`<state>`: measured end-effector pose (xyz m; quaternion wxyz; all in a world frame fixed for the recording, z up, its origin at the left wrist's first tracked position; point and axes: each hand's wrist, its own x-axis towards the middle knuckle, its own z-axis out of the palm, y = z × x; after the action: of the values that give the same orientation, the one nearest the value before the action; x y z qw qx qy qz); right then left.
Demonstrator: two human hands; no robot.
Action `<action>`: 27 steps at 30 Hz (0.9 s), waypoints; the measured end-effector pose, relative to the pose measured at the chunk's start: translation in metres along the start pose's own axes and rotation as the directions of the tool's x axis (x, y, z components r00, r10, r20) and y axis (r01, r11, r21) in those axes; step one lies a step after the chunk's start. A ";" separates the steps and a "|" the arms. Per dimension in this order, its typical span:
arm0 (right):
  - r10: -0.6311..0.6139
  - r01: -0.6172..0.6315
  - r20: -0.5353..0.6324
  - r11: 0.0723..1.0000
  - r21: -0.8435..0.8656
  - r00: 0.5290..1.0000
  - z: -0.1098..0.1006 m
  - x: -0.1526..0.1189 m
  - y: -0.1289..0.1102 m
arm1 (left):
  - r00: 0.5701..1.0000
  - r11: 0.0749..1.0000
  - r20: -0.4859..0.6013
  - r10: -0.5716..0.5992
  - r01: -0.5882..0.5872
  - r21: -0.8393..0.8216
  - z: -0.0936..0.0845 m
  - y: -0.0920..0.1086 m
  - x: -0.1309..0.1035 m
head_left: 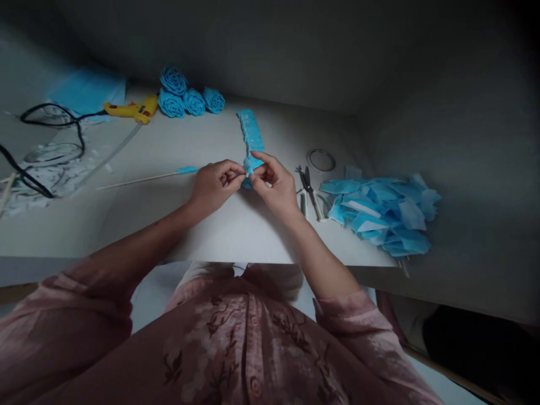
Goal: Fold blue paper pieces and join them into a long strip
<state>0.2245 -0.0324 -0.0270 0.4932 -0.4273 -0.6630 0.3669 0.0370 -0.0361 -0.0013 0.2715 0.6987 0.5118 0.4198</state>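
Observation:
A pleated blue strip (pixel 252 132) lies on the white table, running away from me. My left hand (pixel 217 183) pinches the near end of the strip from the left. My right hand (pixel 276 183) holds the same end from the right, thumb and fingers round its gathered edge. Left of my left hand lies a thin stick (pixel 147 180) with a blue wrapped tip (pixel 187 170). Several rolled blue flowers (pixel 194 102) sit at the back of the table.
At the back left, a yellow glue gun (pixel 143 109) with a black cable rests near blue sheets (pixel 88 90) and white scraps (pixel 42 177). On the right are pliers (pixel 310 191), a wire coil (pixel 321 160) and a heap of blue pieces (pixel 379 211).

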 end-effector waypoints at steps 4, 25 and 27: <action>-0.032 0.033 0.011 0.994 -0.104 0.999 -0.002 -0.002 -0.005 | 1.000 1.000 0.027 0.014 -0.014 0.018 -0.001 0.000 0.000; -0.065 0.071 0.044 0.989 -0.130 0.997 -0.003 -0.004 -0.008 | 0.999 0.997 0.027 -0.025 0.027 -0.079 0.001 -0.004 -0.001; -0.062 0.069 0.053 0.989 -0.132 0.997 -0.003 -0.005 -0.010 | 0.999 0.996 0.024 -0.026 0.027 -0.082 0.002 -0.005 -0.001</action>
<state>0.2260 -0.0401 -0.0190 0.4591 -0.4284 -0.7115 0.3154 0.0359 -0.0349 -0.0062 0.3116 0.6848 0.5000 0.4289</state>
